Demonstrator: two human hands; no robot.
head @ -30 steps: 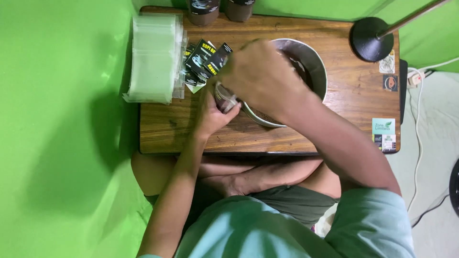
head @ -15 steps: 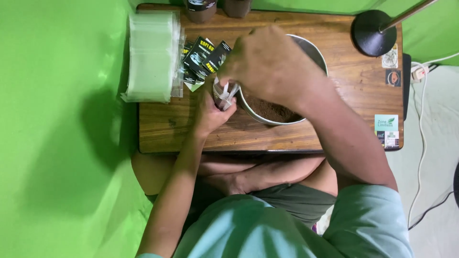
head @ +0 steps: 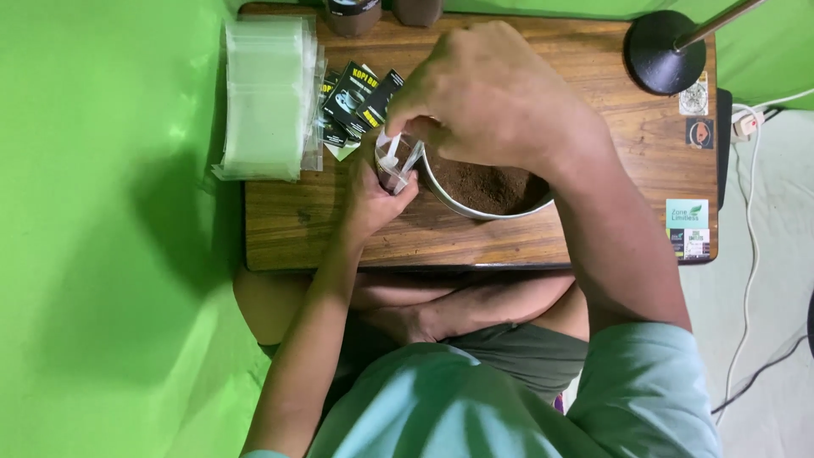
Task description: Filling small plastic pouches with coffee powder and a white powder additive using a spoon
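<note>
Seated person at a low wooden table (head: pixel 305 229), viewed from above. Nearest the viewer, the left hand (head: pixel 373 199) is closed around one small clear pouch (head: pixel 397 165), held upright with its mouth open, just left of the bowl and touching its rim. The right hand (head: pixel 492 97) hovers over both, fingers pinched on a small white spoon (head: pixel 390 157) whose tip sits in the pouch mouth. One round metal bowl (head: pixel 483 191) holds dark brown powder; its far part is hidden by the right hand. Left of the bowl lies one stack of clear plastic bags (head: pixel 267 97), beside several black printed sachets (head: pixel 356 97), number uncertain. At the far edge stand two dark jars (head: pixel 352 13), cropped; far right, one black lamp base (head: pixel 666 51).
</note>
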